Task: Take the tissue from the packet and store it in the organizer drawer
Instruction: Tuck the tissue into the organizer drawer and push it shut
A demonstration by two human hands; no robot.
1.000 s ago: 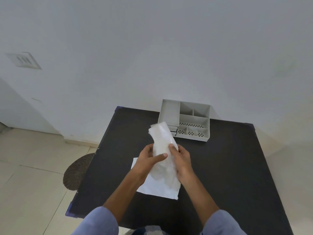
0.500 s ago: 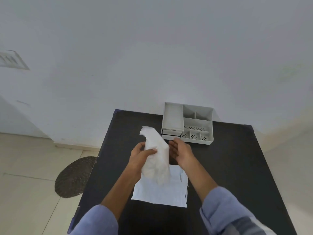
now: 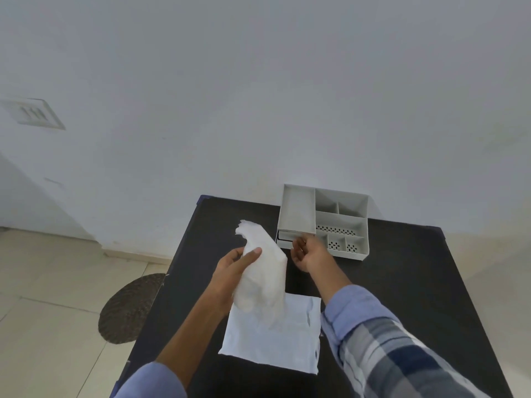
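left hand (image 3: 234,268): raised over the table, thumb pressed on the front of a crumpled white paper tissue (image 3: 263,271), fingers wrapped behind it. Firm hold.
tissue: upright-ish, bunched, top end pointing up and left, lower end hanging just above the packet. Clear of the table, not in the organizer.
right hand (image 3: 309,254): empty, fingers curled loosely and half open, fingertips at the front edge of the organizer's drawer (image 3: 288,236). Contact with the drawer front: cannot tell.
packet: flat white plastic tissue packet (image 3: 275,337) lying on the table near the person, between both forearms.
organizer: light grey plastic desk organizer (image 3: 339,222) with several open compartments, some with perforated floors, at the far edge of the table against the wall. Drawer sits under the long left compartment, looks slightly pulled out; inside not visible.
table: black rectangular table top (image 3: 402,282).
sleeves: blue plaid shirt sleeve (image 3: 382,349) on the right arm.
floor: beige tiles, round dark woven mat (image 3: 126,308) left of the table.
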